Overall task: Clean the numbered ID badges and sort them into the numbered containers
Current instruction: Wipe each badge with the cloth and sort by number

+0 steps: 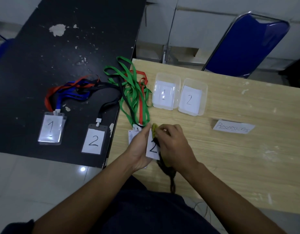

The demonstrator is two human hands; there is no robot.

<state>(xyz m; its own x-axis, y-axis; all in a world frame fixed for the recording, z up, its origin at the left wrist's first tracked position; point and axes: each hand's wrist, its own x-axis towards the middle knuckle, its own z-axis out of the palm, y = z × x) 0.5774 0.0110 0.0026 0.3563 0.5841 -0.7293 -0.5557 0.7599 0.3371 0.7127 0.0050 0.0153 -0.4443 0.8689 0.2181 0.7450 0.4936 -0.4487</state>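
Badge marked 2, a white rectangular card (152, 147), is held just above the near edge of the pale wood-grain table (238, 157). Its long axis runs away from the person and its number faces up. A chipped black table (61, 65) adjoins on the left, and a blue folding chair (247, 43) stands beyond. The clear plastic container marked 2 (203, 92) sits ahead and to the right of the hands, touching the clear plastic container marked 1 (164, 76), so the right hand is the nearer. Two more card badges (93, 141) lie on the black table. The left hand (140, 146) grips the badge's left edge, and the right hand (174, 144) pinches a yellow-green cloth (154, 128) against its top. Wiping seems to be the step in hand. A black lanyard (171, 176) dangles below.
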